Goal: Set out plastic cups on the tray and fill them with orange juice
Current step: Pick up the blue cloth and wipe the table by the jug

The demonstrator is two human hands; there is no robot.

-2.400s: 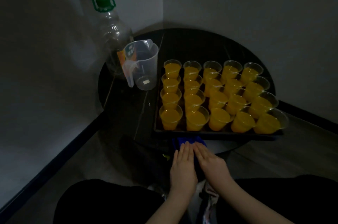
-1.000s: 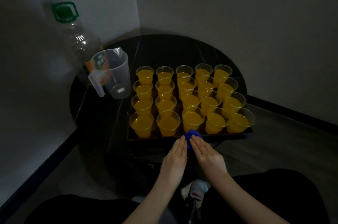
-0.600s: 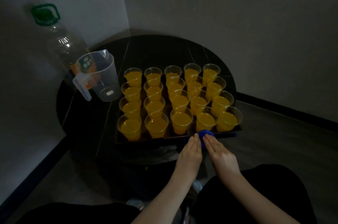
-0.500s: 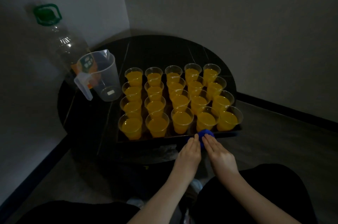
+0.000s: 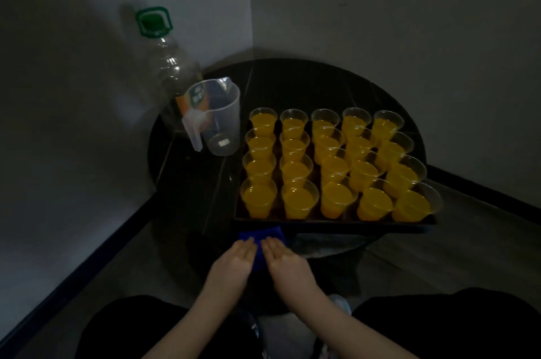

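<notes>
Both hands point(image 5: 262, 266) slid left along the tray point(image 5: 330, 225) edge.

Blue cloth point(image 5: 270, 237) at round black table's point(image 5: 307, 86) near edge, grey walls point(image 5: 380, 7)

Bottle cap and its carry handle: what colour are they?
Green. The bottle cap and handle show only in the head view, against the wall, upper left.

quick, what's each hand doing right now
Left hand: open, straight fingers on the blue cloth.
Right hand: open, straight fingers on the same cloth.
</notes>
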